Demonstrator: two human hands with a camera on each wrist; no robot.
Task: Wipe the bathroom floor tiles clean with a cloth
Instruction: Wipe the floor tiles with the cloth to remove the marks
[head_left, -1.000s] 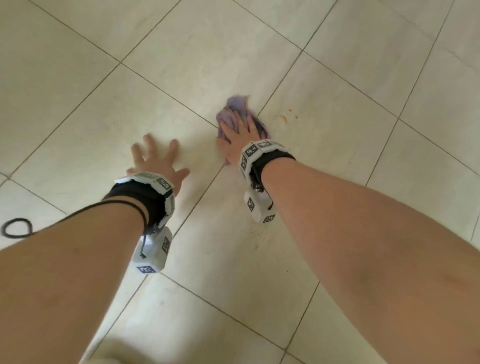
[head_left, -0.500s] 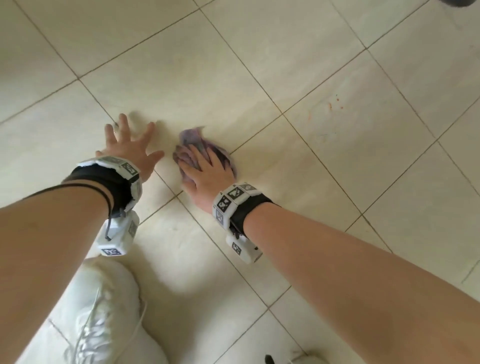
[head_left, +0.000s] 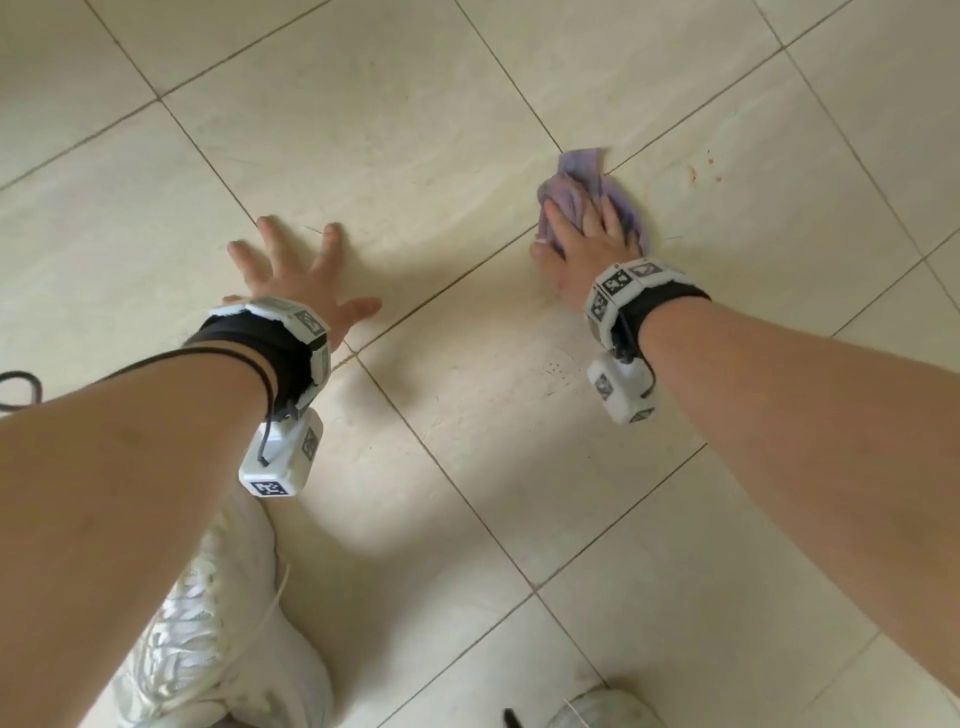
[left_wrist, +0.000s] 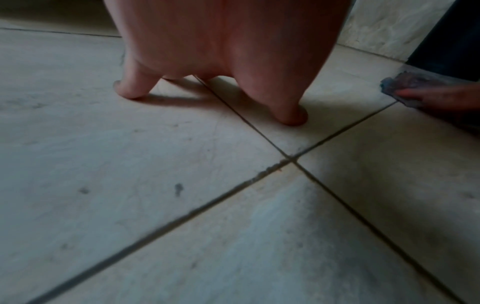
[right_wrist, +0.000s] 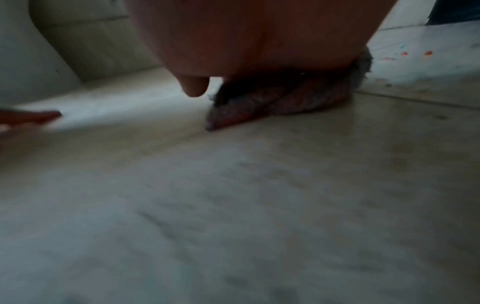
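We see a pale tiled floor (head_left: 467, 130). On it lie a purple cloth (head_left: 582, 187), small red spots (head_left: 693, 174) and white shoes (head_left: 208, 649).

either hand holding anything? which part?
The right hand presses the purple cloth flat to the floor, fingers on its near part. The left hand holds nothing; its spread fingertips rest on a tile.

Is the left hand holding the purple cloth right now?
No, the left hand rests spread on bare tile while the right hand presses the cloth.

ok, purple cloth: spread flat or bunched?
Bunched: the purple cloth lies crumpled in folds on the tile under the right hand.
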